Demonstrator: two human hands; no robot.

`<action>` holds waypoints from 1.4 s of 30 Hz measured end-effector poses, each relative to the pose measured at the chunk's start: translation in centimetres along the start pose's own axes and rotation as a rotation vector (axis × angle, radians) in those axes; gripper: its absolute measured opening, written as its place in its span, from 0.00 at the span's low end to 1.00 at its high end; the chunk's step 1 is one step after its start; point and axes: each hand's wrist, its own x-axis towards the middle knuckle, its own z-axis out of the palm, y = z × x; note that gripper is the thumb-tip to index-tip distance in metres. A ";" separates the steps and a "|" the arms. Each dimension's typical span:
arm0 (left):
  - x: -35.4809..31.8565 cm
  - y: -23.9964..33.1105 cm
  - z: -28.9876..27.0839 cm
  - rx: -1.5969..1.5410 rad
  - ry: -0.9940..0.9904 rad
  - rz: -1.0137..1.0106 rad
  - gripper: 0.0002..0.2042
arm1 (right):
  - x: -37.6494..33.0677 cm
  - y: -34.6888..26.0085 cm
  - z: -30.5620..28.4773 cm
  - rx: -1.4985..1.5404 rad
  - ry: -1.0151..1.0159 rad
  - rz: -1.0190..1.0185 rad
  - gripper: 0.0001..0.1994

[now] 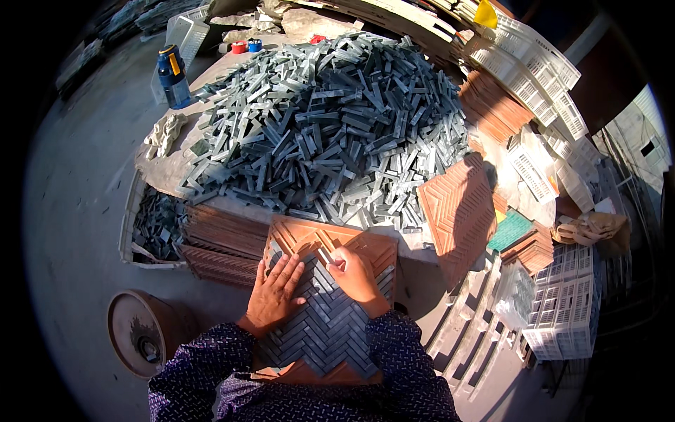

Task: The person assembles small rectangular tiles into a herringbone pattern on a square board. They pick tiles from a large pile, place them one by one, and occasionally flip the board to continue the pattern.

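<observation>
At the far left of the frame, a round brown tub (133,334) sits low, below a pale crate (127,235) of dark chips. Above them, toward the upper left, a blue bottle (174,81) stands near a crumpled white cloth (165,133). A stack of brown trays (223,239) comes next, just left of the working tray (373,245), which lies at lower centre filled mostly with grey strips (320,344) in a zigzag.

The left hand (276,292) lies palm down on the strips, fingers spread, gripping nothing. The upper-centre pile (330,119) holds many loose strips. The right hand (351,276) is bent, thumb and fingers close together beside a pale strip near the tray's top; whether it is pinched or only pressed, I cannot tell.

Each strip looks hard, stiff and light, likely brittle at the corners and perhaps slippery with dust; the long sides suit a fingertip hold. The filled tray is probably heavy and best held under opposite edges.

Farther right, a patterned tray (457,218) leans near white crates (562,316). I can read no label or brand on anything.
</observation>
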 end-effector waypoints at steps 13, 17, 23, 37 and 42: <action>-2.3 1.6 0.9 0.033 0.013 0.069 0.41 | 0.4 -0.7 1.1 -0.113 -0.049 0.017 0.08; -2.6 2.0 0.7 -0.039 -0.035 0.072 0.40 | 0.6 -0.6 1.3 -0.068 -0.030 0.048 0.07; -0.1 2.4 -1.0 -0.129 -0.026 0.048 0.37 | 1.3 0.0 0.9 -0.076 -0.055 0.102 0.08; 5.0 0.1 1.9 -0.124 0.027 0.165 0.33 | 0.8 2.1 0.7 0.032 -0.106 0.008 0.07; 4.9 -0.4 2.2 -0.099 0.021 0.200 0.34 | 0.5 0.8 0.8 -0.077 -0.088 -0.002 0.06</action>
